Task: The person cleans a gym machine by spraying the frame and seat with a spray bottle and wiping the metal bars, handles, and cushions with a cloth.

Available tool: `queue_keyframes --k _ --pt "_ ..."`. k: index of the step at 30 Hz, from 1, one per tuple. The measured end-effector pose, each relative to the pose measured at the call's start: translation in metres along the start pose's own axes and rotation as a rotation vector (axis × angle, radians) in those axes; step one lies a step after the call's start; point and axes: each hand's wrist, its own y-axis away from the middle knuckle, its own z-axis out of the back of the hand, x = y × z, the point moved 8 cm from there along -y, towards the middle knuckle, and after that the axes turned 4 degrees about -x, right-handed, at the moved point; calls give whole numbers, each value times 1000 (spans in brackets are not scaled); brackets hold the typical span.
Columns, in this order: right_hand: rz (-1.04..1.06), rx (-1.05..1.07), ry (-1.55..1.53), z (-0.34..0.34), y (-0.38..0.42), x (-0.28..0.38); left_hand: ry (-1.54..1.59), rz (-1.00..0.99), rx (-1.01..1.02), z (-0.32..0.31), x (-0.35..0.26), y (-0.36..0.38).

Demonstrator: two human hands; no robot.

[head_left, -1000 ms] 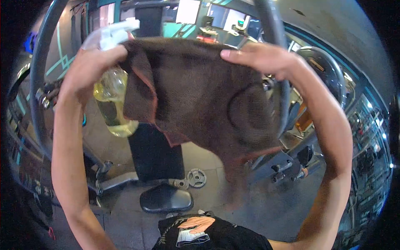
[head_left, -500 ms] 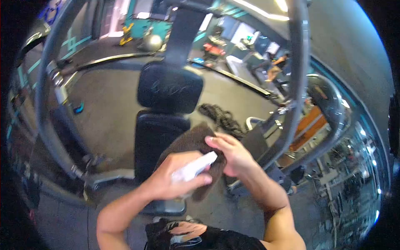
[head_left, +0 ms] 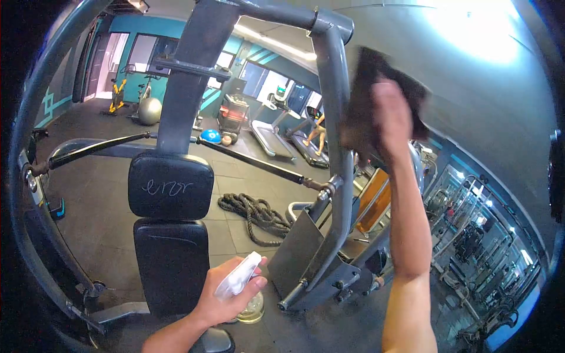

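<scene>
My left hand (head_left: 216, 299) is wrapped round a spray bottle (head_left: 240, 276) with a white trigger head and a clear body, low in front of the seat. A dark brown cloth (head_left: 366, 76) is with my right hand (head_left: 393, 120), raised high at the right, arm stretched out. Both cloth and hand are blurred by motion. The cloth overlaps the edge of the grey machine upright (head_left: 336, 129) in this view. Left of my hands stand the black backrest (head_left: 170, 267) and headrest (head_left: 170, 203) of the machine, the headrest bearing scrawled writing.
A heavy black rope (head_left: 256, 217) lies coiled on the floor behind the machine. Treadmills (head_left: 273, 141), one with a person on it, line the far side. An exercise ball (head_left: 150, 110) and a blue balance dome (head_left: 210, 136) stand further back. Weight equipment (head_left: 471, 235) fills the right.
My right hand has risen with the cloth from beside the spray bottle to the upright at the upper right. My left hand keeps the bottle, now lower. The view has tilted up.
</scene>
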Motion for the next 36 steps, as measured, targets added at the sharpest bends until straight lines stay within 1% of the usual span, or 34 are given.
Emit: queue_keyframes --k 2,4,5,6,7,8,10,12,14,15,16,18,20,23,26,27,30,31,32,34,35,36 --pt "476 333 412 -59 -1 -5 -9 -19 -50 3 0 -6" --pt "810 308 697 -83 -3 -34 -26 -72 -110 10 4 -6" --pt "946 228 783 -98 -8 -26 -24 -106 -130 15 7 -6" --pt "1011 167 836 -106 -16 -13 -26 -129 -140 20 10 -7" --pt "1062 116 890 -112 -28 -2 -78 -193 -141 25 11 -8" --pt "1114 71 945 -119 -41 8 -106 -206 -161 28 13 -9" --pt "1184 123 1152 -147 -64 3 -154 -206 -177 30 15 -8" --pt "1141 346 1467 -173 -71 -24 -121 -171 -195 27 29 -11" --pt "895 299 997 -154 -60 -27 -99 -121 -187 26 46 -12" --pt "808 265 745 -143 -53 -29 -98 -129 -175 26 49 -13" --pt "805 223 828 -144 -33 -38 -84 -109 -168 24 54 -14" --pt "762 364 819 -133 9 -44 -57 -78 -163 20 63 -15" --pt "622 508 712 -111 49 -69 -37 -69 -160 17 66 -14" --pt "278 857 1179 -110 68 -65 -11 -48 -216 17 71 -16" --pt "679 801 1011 -75 112 -66 -6 -56 -250 18 76 -18" --pt "594 912 946 -63 122 -99 -10 -77 -261 19 76 -19" --pt "831 614 946 -46 131 -98 -10 -33 -218 19 77 -22" --pt "788 458 866 -41 124 -102 33 -35 -244 19 73 -24" --pt "744 334 774 -42 112 -89 -2 -43 -241 17 70 -26" --pt "555 195 645 -48 86 -74 -82 -66 -230 14 63 -36" --pt "574 137 601 -52 71 -62 -137 -139 -203 11 47 -46" --pt "431 103 542 -53 51 -57 -128 -210 -186 7 28 -58"
